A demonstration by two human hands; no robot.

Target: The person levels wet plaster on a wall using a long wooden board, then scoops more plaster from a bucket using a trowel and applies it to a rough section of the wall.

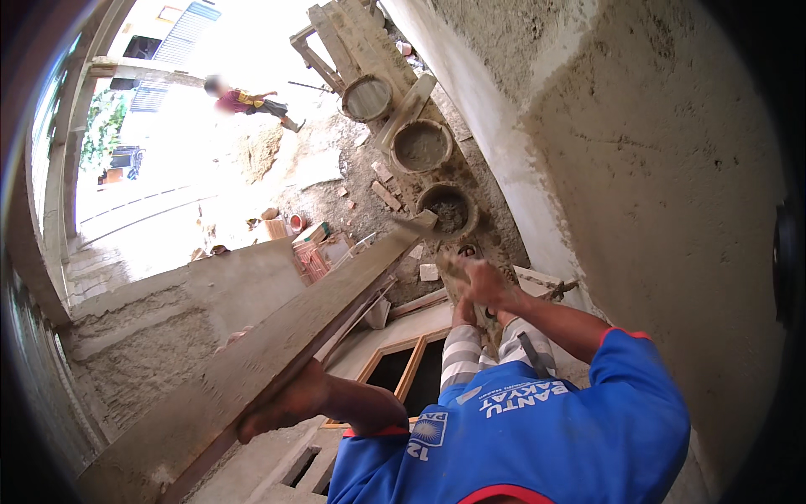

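A long, mortar-smeared plank (277, 336) runs diagonally from the lower left toward the middle. My left hand (281, 405) is closed on its near edge, and what look like fingertips show past the far edge. Out in front of my body, my right hand (489, 284) is closed around a mud-coloured hand tool (456, 273); its kind is not clear. Just beyond that hand stands a round tub (447, 210) with dark, lumpy mortar in it. The upper end of the plank comes close to this tub's left side.
Two more tubs, a middle one (421, 146) and a far one (367, 98), stand farther along the boards. A plastered wall (655, 193) rises close on my right. Bricks (386, 196) lie below. Another person (252, 102) is in the bright yard. A wooden-framed opening (408, 370) is beneath me.
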